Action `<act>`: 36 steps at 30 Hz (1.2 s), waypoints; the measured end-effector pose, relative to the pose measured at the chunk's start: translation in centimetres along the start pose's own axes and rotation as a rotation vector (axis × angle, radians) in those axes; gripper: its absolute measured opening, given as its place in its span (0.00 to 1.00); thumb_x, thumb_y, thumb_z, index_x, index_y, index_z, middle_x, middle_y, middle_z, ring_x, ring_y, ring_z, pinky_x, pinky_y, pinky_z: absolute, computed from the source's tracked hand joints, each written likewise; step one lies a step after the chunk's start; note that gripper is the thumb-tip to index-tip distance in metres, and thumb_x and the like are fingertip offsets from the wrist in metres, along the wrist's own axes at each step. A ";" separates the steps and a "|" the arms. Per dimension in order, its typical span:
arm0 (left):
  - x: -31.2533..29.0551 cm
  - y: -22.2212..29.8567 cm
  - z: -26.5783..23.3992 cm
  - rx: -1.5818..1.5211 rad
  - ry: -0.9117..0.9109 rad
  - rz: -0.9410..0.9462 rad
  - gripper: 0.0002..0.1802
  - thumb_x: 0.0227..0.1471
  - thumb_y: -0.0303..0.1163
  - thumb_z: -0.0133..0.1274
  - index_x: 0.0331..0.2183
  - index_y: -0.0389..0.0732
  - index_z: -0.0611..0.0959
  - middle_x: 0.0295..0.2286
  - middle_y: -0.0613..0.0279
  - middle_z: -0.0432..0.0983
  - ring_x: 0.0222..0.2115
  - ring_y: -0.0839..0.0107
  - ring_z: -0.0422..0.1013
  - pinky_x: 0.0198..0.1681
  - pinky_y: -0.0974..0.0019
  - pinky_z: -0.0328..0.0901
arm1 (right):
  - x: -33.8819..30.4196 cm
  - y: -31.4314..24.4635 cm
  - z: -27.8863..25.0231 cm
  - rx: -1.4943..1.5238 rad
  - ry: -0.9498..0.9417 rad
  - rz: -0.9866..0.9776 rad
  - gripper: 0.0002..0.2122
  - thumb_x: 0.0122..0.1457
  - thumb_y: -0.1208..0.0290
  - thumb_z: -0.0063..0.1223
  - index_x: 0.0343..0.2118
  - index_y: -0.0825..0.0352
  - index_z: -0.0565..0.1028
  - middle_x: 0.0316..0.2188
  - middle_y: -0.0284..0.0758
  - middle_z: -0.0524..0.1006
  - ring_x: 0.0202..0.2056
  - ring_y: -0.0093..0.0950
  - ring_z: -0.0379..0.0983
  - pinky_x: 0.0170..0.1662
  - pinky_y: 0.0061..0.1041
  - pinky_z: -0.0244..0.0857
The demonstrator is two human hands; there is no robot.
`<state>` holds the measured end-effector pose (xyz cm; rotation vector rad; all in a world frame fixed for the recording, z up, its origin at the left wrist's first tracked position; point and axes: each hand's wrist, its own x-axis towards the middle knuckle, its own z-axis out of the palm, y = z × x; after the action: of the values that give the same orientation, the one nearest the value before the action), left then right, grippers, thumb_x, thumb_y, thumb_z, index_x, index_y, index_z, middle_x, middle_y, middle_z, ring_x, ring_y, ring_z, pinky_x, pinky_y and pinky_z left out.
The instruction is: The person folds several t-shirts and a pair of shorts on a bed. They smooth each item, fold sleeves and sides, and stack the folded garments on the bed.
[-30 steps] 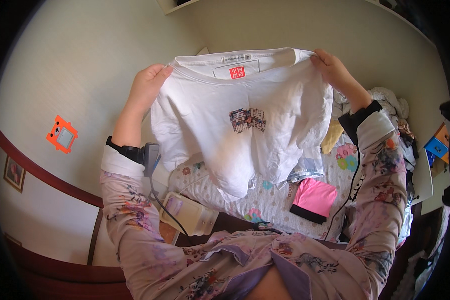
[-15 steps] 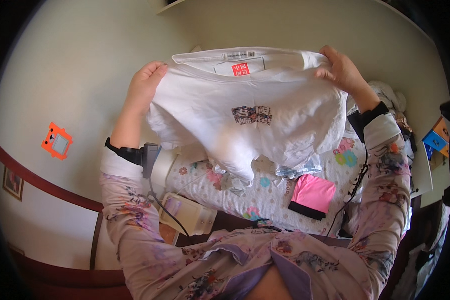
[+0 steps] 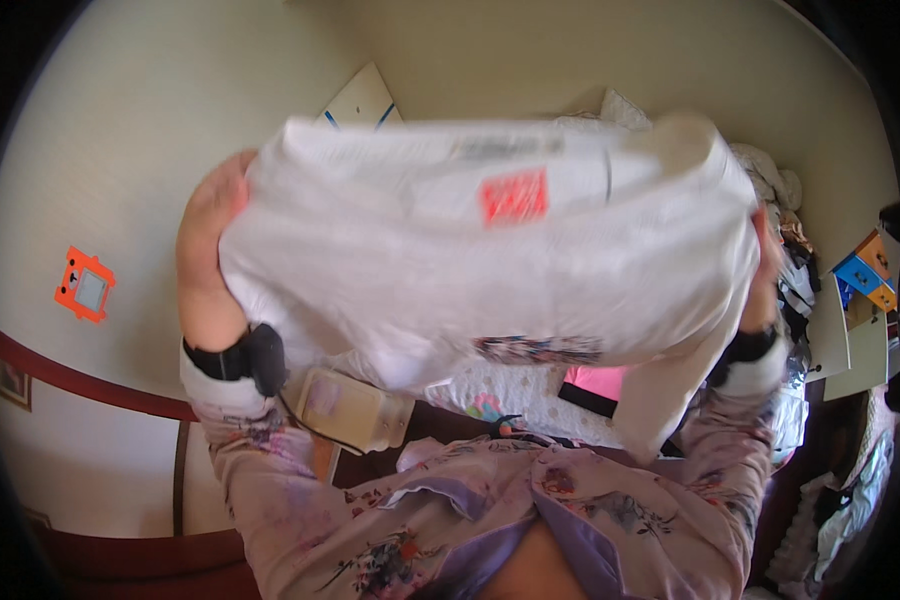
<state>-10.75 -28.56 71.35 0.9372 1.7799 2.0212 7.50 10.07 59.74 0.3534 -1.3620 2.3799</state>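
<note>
A white T-shirt (image 3: pixel 420 270) is stretched wide in the air in front of me, blurred by motion. Its neckline runs along the top, with a red patch inside the collar and a dark print lower on the chest. My left hand (image 3: pixel 215 205) is closed on the shirt's left shoulder edge. At the opposite edge my right hand (image 3: pixel 765 250) grips the cloth, largely hidden behind it. Below the shirt, a folded pink and black garment (image 3: pixel 595 385) shows in part on the flowered bedspread (image 3: pixel 530 390).
A cream plastic container (image 3: pixel 355 410) stands below my left forearm. Heaped clothes (image 3: pixel 785 200) lie at the far right, beside a cabinet with blue and orange drawers (image 3: pixel 865 275). An orange bear-shaped switch frame (image 3: pixel 85 285) is on the left wall.
Both hands have moved farther apart and lower, spreading the shirt wider and bringing it closer. It now covers more of the bedspread and part of the pink garment.
</note>
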 end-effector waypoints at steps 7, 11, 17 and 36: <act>9.7 -12.0 0.7 -0.386 0.095 -0.456 0.14 0.52 0.33 0.47 0.38 0.33 0.74 0.35 0.58 0.74 0.34 0.71 0.71 0.38 0.71 0.65 | -2.4 16.2 4.8 0.590 0.356 0.350 0.20 0.58 0.59 0.41 0.43 0.74 0.68 0.40 0.43 0.73 0.40 0.35 0.71 0.44 0.32 0.65; 8.3 -22.3 -0.1 -0.427 0.000 -0.481 0.11 0.50 0.33 0.49 0.36 0.38 0.74 0.31 0.58 0.73 0.32 0.68 0.71 0.36 0.67 0.66 | -4.4 18.7 3.8 0.759 0.332 0.450 0.20 0.58 0.59 0.41 0.43 0.73 0.68 0.40 0.43 0.73 0.40 0.34 0.71 0.44 0.32 0.65; -2.4 -25.3 3.1 -0.028 -0.066 -0.449 0.36 0.50 0.53 0.46 0.52 0.38 0.59 0.47 0.56 0.62 0.50 0.68 0.57 0.51 0.65 0.53 | -4.8 18.8 3.3 0.840 0.335 0.473 0.20 0.58 0.59 0.41 0.43 0.73 0.68 0.40 0.42 0.73 0.39 0.34 0.71 0.44 0.31 0.65; -8.3 -23.3 8.3 -0.137 -0.197 -0.544 0.14 0.51 0.40 0.50 0.31 0.37 0.78 0.21 0.74 0.69 0.21 0.86 0.62 0.23 0.80 0.58 | -6.5 17.9 1.9 0.911 0.368 0.454 0.20 0.58 0.59 0.41 0.43 0.73 0.68 0.39 0.41 0.73 0.39 0.31 0.71 0.44 0.30 0.65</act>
<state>-3.90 -22.63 46.86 0.5136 1.5537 1.6181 5.55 -1.09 44.33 -0.1997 -0.1329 3.1156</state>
